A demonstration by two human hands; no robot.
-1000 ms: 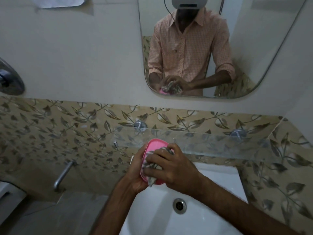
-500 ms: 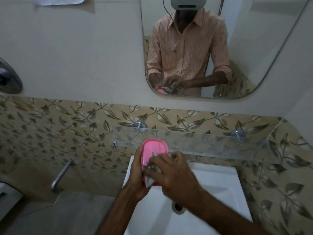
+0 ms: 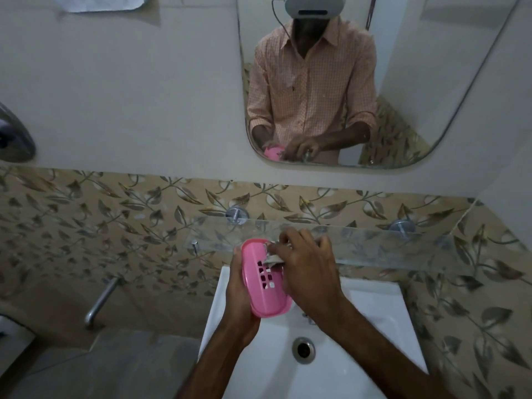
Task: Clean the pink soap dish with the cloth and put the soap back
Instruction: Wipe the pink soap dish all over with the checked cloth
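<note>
Wiping step is what's going on here, I'd say. The left hand is wrapped around the long edge of the dish, holding it up over the sink with the slotted face toward the camera. The right hand is bunched tight around the cloth and pressing it on the dish's upper right part, right by the drain slots. Most of the cloth is hidden under the fingers, only a crumpled bit pokes out. Dish is empty, nothing sitting in it, and I can't spot the soap anywhere in view, so putting it back means finding it first. Sink bowl is bare too apart from the drain. Next move probably calls for working the cloth down over the slots and the lower end, with the left hand gripping firm so the dish doesn't twist.
</note>
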